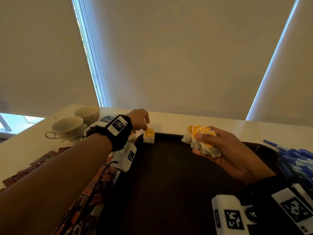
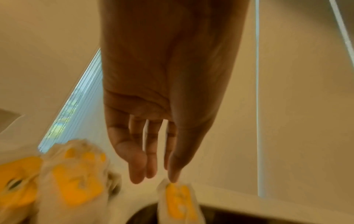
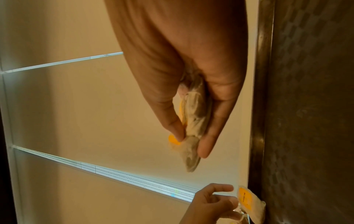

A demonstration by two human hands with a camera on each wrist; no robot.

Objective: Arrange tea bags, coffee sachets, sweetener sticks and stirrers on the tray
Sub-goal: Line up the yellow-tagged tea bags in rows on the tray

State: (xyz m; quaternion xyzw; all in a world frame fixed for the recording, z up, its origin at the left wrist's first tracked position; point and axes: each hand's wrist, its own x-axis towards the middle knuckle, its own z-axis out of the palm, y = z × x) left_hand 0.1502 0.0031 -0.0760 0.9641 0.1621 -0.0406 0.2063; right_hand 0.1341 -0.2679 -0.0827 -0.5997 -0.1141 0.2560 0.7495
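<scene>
1. Placing a white, yellow-tagged tea bag (image 1: 148, 135) at the dark tray's (image 1: 169, 184) far-left rim, the left hand (image 1: 139, 120) pinches it.
2. The right hand (image 1: 225, 150) clutches a bunch of like tea bags (image 1: 199, 138).
3. Left, judging by this: brown coffee sachets (image 1: 42, 158) near-left and blue sticks (image 1: 296, 156) right lie off the tray.

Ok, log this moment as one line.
left hand: setting single yellow-labelled white tea bag at dark tray far edge | right hand: gripping bunch of tea bags | stage: tea bags
</scene>
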